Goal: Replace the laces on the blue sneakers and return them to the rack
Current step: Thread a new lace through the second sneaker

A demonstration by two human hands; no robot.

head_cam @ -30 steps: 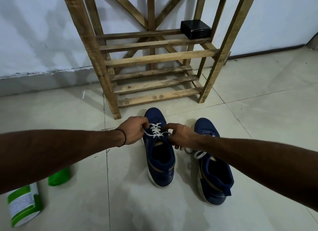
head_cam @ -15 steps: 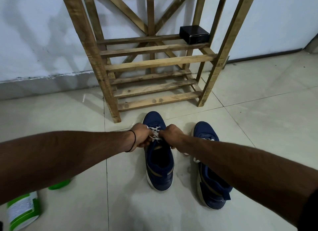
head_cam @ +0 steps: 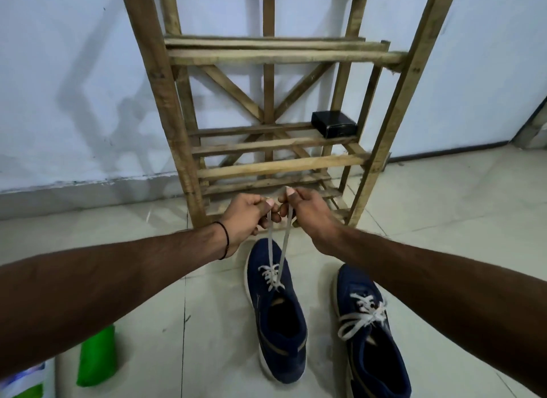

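Two blue sneakers stand on the tiled floor in front of the wooden rack (head_cam: pixel 275 166). The left sneaker (head_cam: pixel 278 323) has a white lace (head_cam: pixel 276 249) threaded through its front eyelets. Both lace ends run taut up from it to my hands. My left hand (head_cam: pixel 247 217) pinches one end, and my right hand (head_cam: pixel 305 209) pinches the other, close together above the toe. The right sneaker (head_cam: pixel 373 338) has its white lace tied in a bow, and my right forearm covers part of it.
A small black box (head_cam: pixel 334 124) sits on the rack's middle shelf at the right. A green cap (head_cam: pixel 96 356) and a white and green bottle (head_cam: pixel 26 380) lie on the floor at the lower left. A white wall stands behind the rack.
Both hands have risen from the left sneaker's eyelets and drawn the two lace ends up and taut. The camera has tilted upward, showing more of the rack.
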